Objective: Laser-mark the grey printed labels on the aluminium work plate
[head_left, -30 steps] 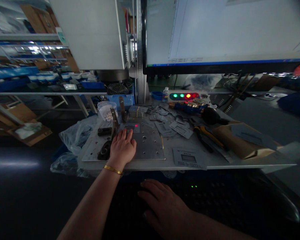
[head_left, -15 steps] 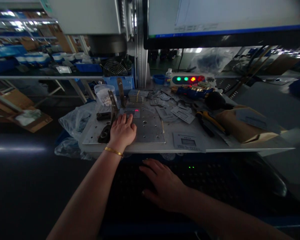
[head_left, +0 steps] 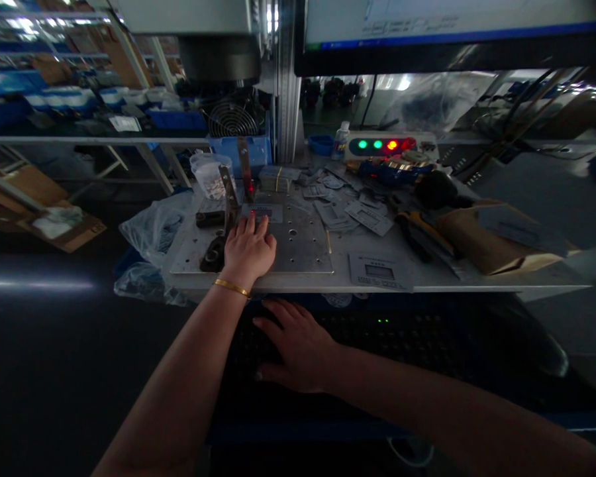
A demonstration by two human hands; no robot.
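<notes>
My left hand point(head_left: 249, 250) lies flat with its fingers stretched out over the drilled metal plate point(head_left: 305, 255), its fingertips at the lower edge of a small grey label plate point(head_left: 271, 212). Red light shows near those fingertips and on an upright metal bracket point(head_left: 245, 165). Lower down, my right hand point(head_left: 300, 344) is spread over the left part of a dark keyboard point(head_left: 412, 338), with nothing in it. Black clamp-like parts point(head_left: 212, 255) sit just left of my left hand. Above the plate hangs a dark round machine head point(head_left: 221, 61).
Loose label plates point(head_left: 370, 217) and a banded stack point(head_left: 277, 179) lie on the table. Pliers point(head_left: 420, 232) and a brown paper package point(head_left: 491, 242) are at the right. A plastic cup point(head_left: 212, 175) stands back left, a lit button box point(head_left: 382, 146) behind. The monitor point(head_left: 427, 56) overhangs the table.
My right hand has slid left along the keyboard. My left hand stays on the label plate. The red light has shifted from the label's right end toward my fingertips and the bracket.
</notes>
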